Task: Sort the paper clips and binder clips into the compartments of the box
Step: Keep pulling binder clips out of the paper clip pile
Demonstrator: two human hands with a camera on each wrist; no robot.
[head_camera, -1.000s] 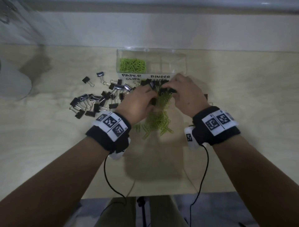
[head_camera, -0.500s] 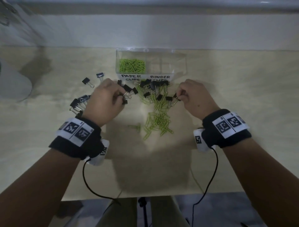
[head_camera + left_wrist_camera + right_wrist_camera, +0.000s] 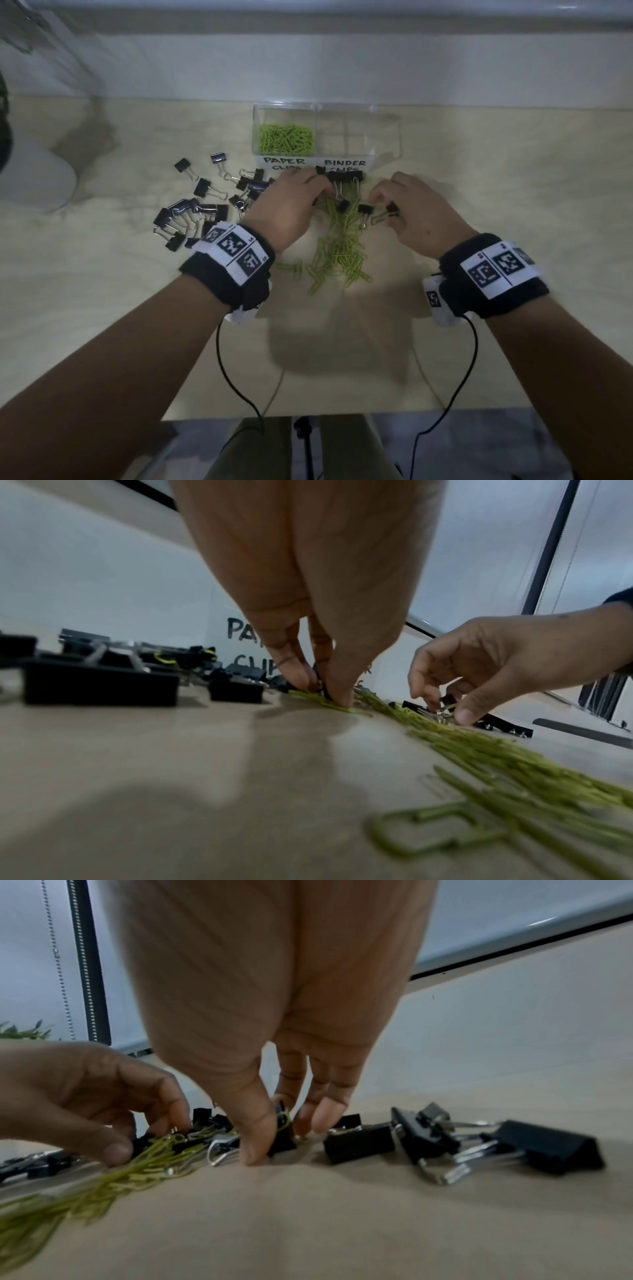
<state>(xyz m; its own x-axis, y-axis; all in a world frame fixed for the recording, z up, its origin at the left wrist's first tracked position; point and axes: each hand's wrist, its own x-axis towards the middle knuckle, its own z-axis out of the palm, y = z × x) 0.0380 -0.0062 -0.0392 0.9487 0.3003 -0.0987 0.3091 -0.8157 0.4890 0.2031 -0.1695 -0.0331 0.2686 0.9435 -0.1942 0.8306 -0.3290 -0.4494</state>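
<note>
Your left hand (image 3: 291,205) pinches down into the green paper clips (image 3: 337,253) at frame centre; your right hand (image 3: 407,212) pinches a black binder clip (image 3: 282,1137) tangled with one. Separate them before lifting. The box (image 3: 383,116) stands just above, its right compartment, labelled for binder clips, apparently empty. Loose binder clips (image 3: 191,212) lie centre-left on the worktop (image 3: 102,308).

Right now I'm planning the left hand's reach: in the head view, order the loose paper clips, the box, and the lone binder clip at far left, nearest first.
1. Loose paper clips, at the left hand's fingertips.
2. Box, just beyond.
3. Lone binder clip, far left.
</note>
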